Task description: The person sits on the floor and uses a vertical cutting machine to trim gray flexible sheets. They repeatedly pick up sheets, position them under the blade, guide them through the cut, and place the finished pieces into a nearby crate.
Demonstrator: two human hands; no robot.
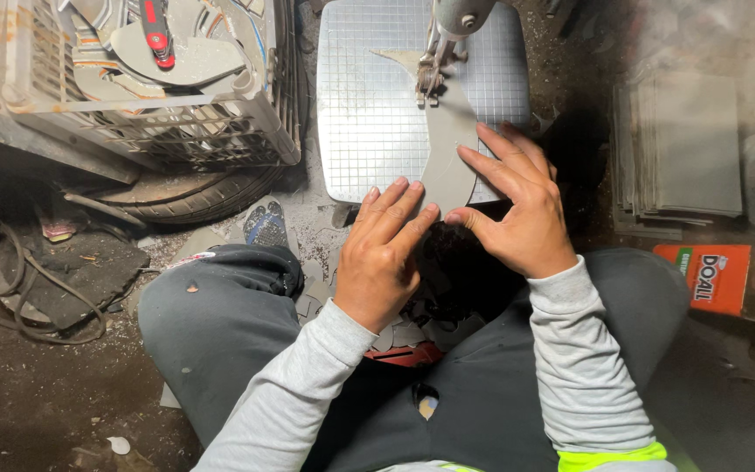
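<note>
- Currently both hands press one grey sheet piece (447, 149) flat onto the grid-marked metal table (369, 114) of a small cutting machine.
- Left hand (384, 253): fingers together and extended, tips resting on the near edge of the grey piece; it grips nothing, only presses down.
- Right hand (517, 205): fingers spread wide over the right side of the piece, thumb pointing left toward the left fingertips; likewise flat, not closed around anything.
- Grey piece: curved outline, lies flat, runs from the hands up to the machine's foot (430, 77), which sits on its far end. The blade itself is too small to make out.
- Machine head (460, 13) is cut off by the top edge of the frame.
- Left of the table: a wire crate (220, 131) holding cut grey shapes and a red-handled tool (157, 35).
- Below the crate: a tyre (194, 197) on the dirty floor, with cables (10, 297) further left.
- Right: a stack of grey sheets (679, 153), well apart from the hands; an orange box (705, 278) just in front of it.
- Grey offcuts (316, 293) lie on the floor between the person's knees.
</note>
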